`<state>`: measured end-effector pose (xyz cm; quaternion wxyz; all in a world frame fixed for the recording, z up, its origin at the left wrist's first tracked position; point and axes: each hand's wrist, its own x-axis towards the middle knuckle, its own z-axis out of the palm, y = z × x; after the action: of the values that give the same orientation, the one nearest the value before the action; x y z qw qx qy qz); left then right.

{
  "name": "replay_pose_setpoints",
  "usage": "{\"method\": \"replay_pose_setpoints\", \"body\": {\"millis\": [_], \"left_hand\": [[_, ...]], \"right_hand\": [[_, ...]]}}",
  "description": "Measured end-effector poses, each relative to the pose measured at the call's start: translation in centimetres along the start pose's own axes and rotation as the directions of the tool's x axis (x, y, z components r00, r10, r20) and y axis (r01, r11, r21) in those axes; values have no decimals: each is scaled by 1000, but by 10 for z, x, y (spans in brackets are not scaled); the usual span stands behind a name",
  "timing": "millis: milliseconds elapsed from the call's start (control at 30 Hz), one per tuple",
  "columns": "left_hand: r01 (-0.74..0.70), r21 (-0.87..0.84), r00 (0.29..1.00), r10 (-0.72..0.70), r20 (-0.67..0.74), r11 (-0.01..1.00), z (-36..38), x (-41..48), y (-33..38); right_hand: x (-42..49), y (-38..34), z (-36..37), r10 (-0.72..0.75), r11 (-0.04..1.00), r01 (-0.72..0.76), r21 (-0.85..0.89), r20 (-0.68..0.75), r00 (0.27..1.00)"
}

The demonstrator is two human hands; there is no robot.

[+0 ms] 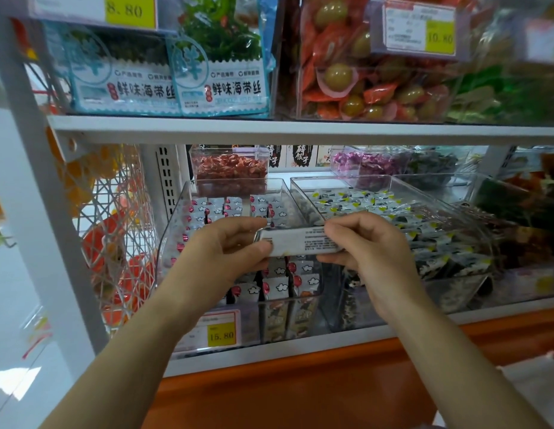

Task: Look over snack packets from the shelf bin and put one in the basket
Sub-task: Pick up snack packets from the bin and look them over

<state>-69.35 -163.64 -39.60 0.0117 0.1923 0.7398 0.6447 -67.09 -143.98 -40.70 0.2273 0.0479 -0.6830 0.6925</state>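
— Head view first, nearest things: what are the two hands doing?
— Both forearms reach up from the bottom edge. The left hand and the right hand pinch the two ends of one snack packet, fingers curled tight on it, thumbs underneath. Its pale printed back faces the camera, with small text and a barcode.

— Where is the packet held?
— Over the clear shelf bin, above rows of white packets with red dots and little cloud shapes. It touches only the hands.

— And below that bin?
— A yellow price tag reading 15.80 on the shelf edge, above an orange base panel.

— Beside it?
— To the right, a second clear bin of dark packets with yellow marks. To the left, a white wire rack with orange items.

— Farther back?
— A small clear box of reddish snacks, then the upper shelf with blue-and-white seaweed packs and a bin of red wrappers and green olives.
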Motion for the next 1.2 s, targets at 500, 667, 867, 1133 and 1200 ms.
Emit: {"method": "replay_pose_setpoints", "body": {"millis": [500,667,867,1133,1200], "left_hand": [[61,-26,991,-64,-118,998,5,5,1],[74,-24,985,-77,-153,997,5,5,1],[41,117,985,-20,-173,992,10,4,-3],[-43,212,987,74,-142,976,19,11,-10],[-34,68,989,44,-140,997,22,14,-11]], "right_hand": [[-1,4,5,-141,945,135,-299,0,990],[-1,6,6,-132,947,136,-290,33,991],[-1,9,7,-112,957,99,-272,-32,993],[-3,8,15,-90,996,89,32,34,995],[-2,10,19,-155,980,166,-109,100,983]]}}
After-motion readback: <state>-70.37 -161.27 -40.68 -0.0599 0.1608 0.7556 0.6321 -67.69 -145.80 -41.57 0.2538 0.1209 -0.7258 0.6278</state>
